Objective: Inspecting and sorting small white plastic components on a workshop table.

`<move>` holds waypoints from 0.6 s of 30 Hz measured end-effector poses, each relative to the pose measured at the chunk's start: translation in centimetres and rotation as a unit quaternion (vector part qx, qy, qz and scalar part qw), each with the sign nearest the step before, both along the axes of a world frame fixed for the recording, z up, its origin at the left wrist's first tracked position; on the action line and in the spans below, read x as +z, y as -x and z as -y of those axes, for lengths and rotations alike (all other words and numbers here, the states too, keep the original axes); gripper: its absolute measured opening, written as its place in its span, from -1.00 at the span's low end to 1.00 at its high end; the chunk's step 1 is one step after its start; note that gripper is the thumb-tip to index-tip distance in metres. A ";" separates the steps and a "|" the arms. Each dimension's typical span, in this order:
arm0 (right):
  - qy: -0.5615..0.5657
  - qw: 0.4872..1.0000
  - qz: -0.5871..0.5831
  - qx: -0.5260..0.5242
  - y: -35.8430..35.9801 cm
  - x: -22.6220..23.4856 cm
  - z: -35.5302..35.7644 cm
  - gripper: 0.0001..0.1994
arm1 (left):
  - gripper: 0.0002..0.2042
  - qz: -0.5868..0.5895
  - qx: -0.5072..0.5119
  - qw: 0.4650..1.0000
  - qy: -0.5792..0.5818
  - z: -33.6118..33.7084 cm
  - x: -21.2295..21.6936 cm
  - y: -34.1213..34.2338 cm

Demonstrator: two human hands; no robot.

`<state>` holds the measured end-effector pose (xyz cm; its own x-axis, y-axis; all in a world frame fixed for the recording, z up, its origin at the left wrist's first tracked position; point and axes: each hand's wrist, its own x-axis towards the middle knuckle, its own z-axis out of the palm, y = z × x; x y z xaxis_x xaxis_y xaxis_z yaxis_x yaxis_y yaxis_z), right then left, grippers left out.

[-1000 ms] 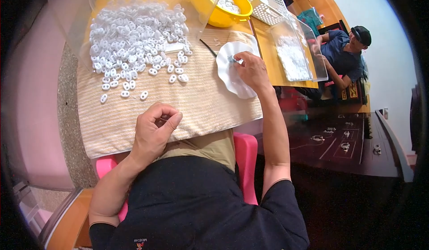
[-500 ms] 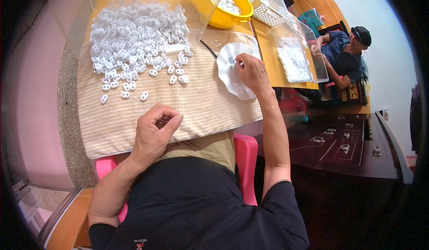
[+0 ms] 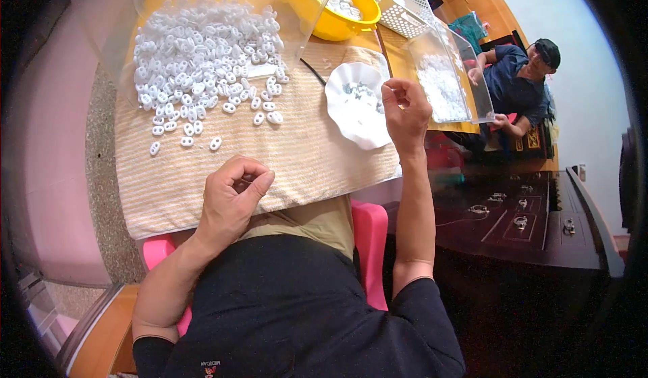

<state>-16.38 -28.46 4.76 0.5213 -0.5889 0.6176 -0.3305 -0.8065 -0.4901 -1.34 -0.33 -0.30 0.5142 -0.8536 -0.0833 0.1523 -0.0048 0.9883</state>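
My left hand (image 3: 233,196) hovers over the towel's near edge, thumb and forefinger pinched; whatever they hold is hidden or too small to name. To the right of a white wavy-rimmed dish (image 3: 361,131), my right hand (image 3: 408,116) is raised with its fingers curled together, and its contents cannot be made out. Small silvery bits (image 3: 356,89) lie in that dish. A heap of white oval plastic pieces with two holes (image 3: 196,61) covers the far left, a few lying loose toward me, such as one oval piece (image 3: 215,144).
A striped towel (image 3: 304,155) covers the table in front of me. Clear plastic walls surround the heap. Behind stand a yellow basin (image 3: 337,27) and a white perforated basket (image 3: 398,7). At right, a person (image 3: 520,81) holds a clear bin (image 3: 480,101) of white pieces.
My right hand has lifted away from the dish to its right, uncovering the silvery bits. My left hand has barely moved. The other person's hands have moved apart, one lower on the bin.
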 end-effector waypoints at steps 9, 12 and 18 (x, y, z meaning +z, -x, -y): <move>-0.095 0.983 -0.158 -0.008 1.2 -3.2 1.5 -0.90 | -0.89 -0.012 -0.005 1.000 0.001 0.1 -0.1 0.1; -0.035 0.981 -0.190 -0.001 0.5 -3.2 2.4 -0.88 | -0.89 -0.006 -0.010 1.000 0.005 0.0 -0.5 0.1; 0.032 0.968 -0.247 0.031 -0.3 -3.4 3.1 -0.86 | -0.90 -0.006 -0.009 1.000 0.003 0.1 -0.3 -0.1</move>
<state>-16.12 -31.55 1.37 0.7949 -0.5165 0.3184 -0.4626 -0.8554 -0.2330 -1.25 -0.44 -0.60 0.4973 -0.8636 -0.0834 0.1637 -0.0010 0.9865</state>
